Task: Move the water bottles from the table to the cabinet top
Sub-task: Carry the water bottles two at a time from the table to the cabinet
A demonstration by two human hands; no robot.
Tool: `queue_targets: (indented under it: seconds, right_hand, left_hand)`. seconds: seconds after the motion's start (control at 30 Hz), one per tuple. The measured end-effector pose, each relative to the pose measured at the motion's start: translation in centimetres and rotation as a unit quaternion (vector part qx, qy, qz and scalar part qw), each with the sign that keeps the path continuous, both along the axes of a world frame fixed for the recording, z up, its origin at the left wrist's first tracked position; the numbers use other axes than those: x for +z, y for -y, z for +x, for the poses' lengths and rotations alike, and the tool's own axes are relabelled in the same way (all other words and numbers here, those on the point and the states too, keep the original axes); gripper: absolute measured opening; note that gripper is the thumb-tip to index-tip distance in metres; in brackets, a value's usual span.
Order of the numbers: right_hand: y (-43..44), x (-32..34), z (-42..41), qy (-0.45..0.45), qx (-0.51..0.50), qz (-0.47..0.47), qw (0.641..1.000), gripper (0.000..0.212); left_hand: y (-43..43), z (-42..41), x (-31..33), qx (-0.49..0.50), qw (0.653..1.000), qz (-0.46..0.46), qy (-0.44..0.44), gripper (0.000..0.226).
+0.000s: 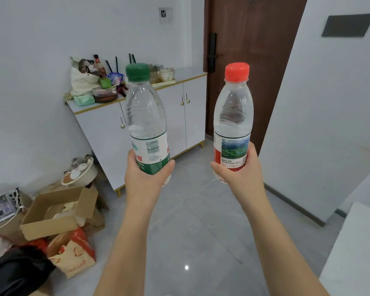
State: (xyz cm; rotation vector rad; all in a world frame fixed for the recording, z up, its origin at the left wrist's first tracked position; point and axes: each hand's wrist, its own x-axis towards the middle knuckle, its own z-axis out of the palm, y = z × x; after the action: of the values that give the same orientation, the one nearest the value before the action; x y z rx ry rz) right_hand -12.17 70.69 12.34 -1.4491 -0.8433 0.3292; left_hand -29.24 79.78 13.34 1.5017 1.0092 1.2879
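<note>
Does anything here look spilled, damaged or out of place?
No spill or damage shows. The green-capped bottle in the left hand and the red-capped bottle in the right hand are capped and upright. Only the open cardboard box on the floor sits tilted among bags.

The left bottle (146,116) is held upright in the left hand (146,174), and the right bottle (233,116) in the right hand (241,174), side by side but apart. Behind them a cabinet (194,116) is seen, with a door (250,50) to its right. A cardboard box (51,212) is set on the floor (201,231) at the left.
</note>
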Motion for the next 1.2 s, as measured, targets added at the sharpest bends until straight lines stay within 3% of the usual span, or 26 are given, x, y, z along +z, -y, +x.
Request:
queue_targets:
  seconds: [0.33,0.63,1.2]
  right_hand:
    - [-15.3,0.6,0.9,-0.002,-0.061,0.033,0.998,0.052]
    - [-23.7,-0.4,4.5,-0.013,-0.085,0.041,0.995,0.057]
    - [-38.5,-0.3,26.0,0.000,-0.057,0.025,0.998,0.056]
  left_hand:
    - [-17.1,3.9,0.3,-0.073,0.997,0.010,0.010,0.052]
    - [-25.9,7.6,-0.3,-0.092,0.995,-0.010,0.034,0.051]
    - [-39.3,28.3,-1.1,-0.065,0.997,-0.018,0.037,0.058]
